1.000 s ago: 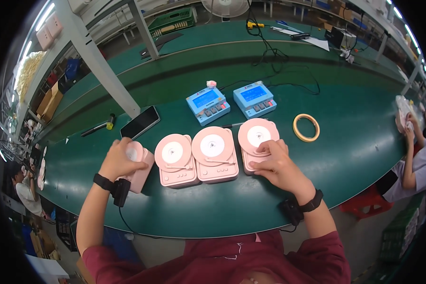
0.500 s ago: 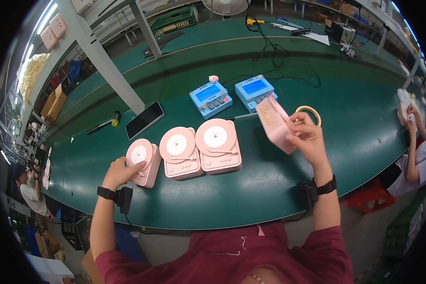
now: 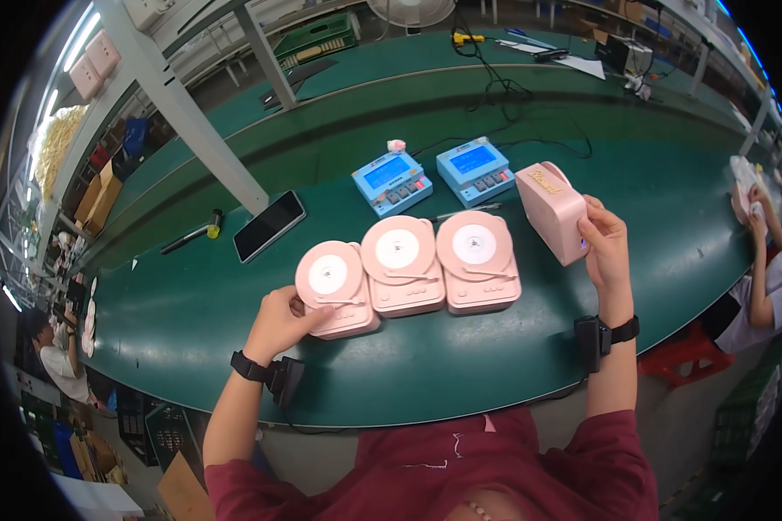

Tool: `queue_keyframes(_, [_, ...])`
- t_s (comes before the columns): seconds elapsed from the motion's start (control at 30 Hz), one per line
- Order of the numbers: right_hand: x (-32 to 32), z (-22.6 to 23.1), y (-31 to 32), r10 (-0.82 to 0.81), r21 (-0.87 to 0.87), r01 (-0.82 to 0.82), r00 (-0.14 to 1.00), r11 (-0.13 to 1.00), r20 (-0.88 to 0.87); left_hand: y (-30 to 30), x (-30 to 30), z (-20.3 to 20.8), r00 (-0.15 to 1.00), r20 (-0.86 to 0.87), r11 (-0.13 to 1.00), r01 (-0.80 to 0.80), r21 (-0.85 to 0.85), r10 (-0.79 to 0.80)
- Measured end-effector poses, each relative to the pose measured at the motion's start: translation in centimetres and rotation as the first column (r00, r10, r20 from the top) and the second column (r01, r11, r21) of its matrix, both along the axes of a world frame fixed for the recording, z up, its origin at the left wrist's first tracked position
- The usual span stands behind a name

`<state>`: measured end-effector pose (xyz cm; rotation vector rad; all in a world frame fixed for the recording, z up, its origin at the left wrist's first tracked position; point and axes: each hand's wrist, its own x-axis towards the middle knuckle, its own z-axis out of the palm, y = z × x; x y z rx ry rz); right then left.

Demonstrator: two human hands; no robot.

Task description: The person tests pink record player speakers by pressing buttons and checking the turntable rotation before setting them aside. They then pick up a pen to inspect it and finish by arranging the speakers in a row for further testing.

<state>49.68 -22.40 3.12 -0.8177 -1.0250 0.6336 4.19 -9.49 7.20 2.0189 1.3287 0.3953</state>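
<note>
Three pink record-player-shaped units stand side by side, each with a round platter, white disc and small tonearm. My left hand (image 3: 278,319) grips the left unit (image 3: 330,276), thumb over its front corner and fingers at its left side. It adjoins the middle unit (image 3: 400,247), which stands against the right unit (image 3: 476,245). My right hand (image 3: 608,241) holds a fourth pink unit (image 3: 554,217) up on edge, right of the row. Gold raised lettering shows on its side, and a small violet light glows near my fingers. Its far side is hidden.
Two blue meter boxes (image 3: 393,184) with lit screens stand behind the row, near a pen-like tool (image 3: 465,212). A phone (image 3: 269,227) and a hammer (image 3: 193,233) lie at left on the green table (image 3: 391,373). Other people sit at both ends.
My left hand has pushed the row of three to the right, closing the left unit's gap. My right hand has shifted right and turned its unit; the gold ring by it no longer shows.
</note>
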Motion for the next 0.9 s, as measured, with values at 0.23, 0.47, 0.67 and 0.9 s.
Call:
queue_keyframes(0.23, [3.7, -1.0, -1.1, -0.189, -0.012, 0.189, 0.972, 0.982, -0.14, 2.7, 1.0, -1.1, 0.967, 0.18, 0.919, 0.233, -0.319, -0.183])
queue_keyframes(0.47, [7.3, -1.6, -2.5, -0.419, 0.02, 0.422, 0.903, 0.906, -0.095, 3.2, 0.2, -3.2, 0.957, 0.202, 0.885, 0.272, -0.379, -0.208])
queue_keyframes(0.67, [10.5, -3.2, -3.3, -0.504, -0.05, 0.502, 0.858, 0.864, -0.098, 2.4, 0.6, -2.6, 0.957, 0.259, 0.9, 0.226, -0.373, -0.133])
queue_keyframes(0.9, [10.7, -2.5, -4.8, -0.583, 0.002, 0.602, 0.774, 0.799, -0.246, 2.3, 0.7, -2.7, 0.938, 0.319, 0.9, 0.251, -0.357, -0.135])
